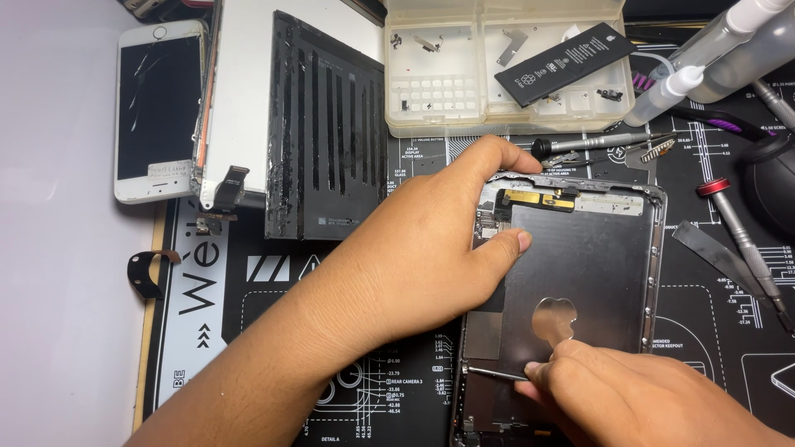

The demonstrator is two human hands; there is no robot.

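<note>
An opened tablet shell [596, 273] with a dark metal inner plate lies on a black printed work mat [273, 290]. My left hand [431, 248] grips the shell's upper left corner, thumb pressed on the plate and fingers curled over the top edge. At the shell's lower edge my right hand [613, 389] holds a thin metal tool [493, 373], its tip pointing left at the shell's left side.
A black battery pack [327, 132] and a removed display panel [244, 83] lie at the back. A white phone with a cracked screen [157, 108] rests at far left. A clear parts tray [505, 66] holds a slim phone battery [567, 62]. Screwdrivers [745, 240], bottles [712, 58] at right.
</note>
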